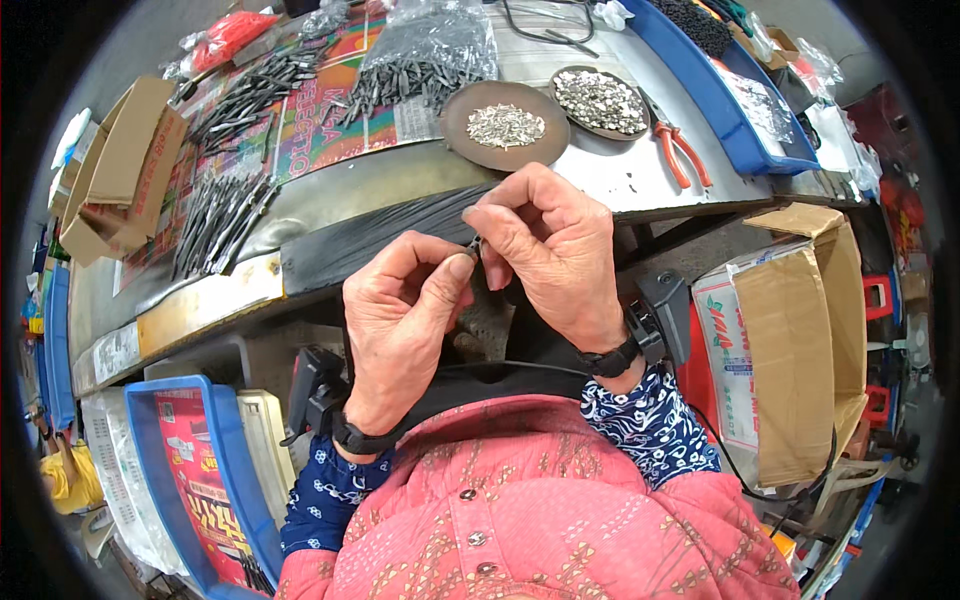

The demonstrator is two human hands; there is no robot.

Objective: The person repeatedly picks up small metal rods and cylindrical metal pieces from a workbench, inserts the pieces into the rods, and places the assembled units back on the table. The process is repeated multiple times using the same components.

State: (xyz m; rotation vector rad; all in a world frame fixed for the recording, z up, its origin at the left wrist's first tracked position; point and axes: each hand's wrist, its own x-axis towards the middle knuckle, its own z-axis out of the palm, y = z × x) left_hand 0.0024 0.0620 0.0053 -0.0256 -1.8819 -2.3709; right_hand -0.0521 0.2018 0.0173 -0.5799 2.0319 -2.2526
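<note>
My left hand (405, 315) and my right hand (550, 250) meet in front of the table's near edge, thumbs and forefingers pinched. Between the left fingertips shows a small dark piece (473, 244), mostly covered and too small to name. The right fingertips are closed right beside it; what they grip is hidden. Just beyond the hands, a brown dish (460, 150) holds small silver metal pins (507, 126). Right of it, a second dish holds small round silvery parts (600, 102). Pliers with red handles (682, 155) lie beside that dish.
Slim black parts (225, 220) lie in a row at left, with more black pieces (255, 95) and a plastic bag (430, 50) behind. Blue trays (735, 115) stand at far right and lower left. Open cardboard boxes (800, 350) flank me. Cables hang by my right arm.
</note>
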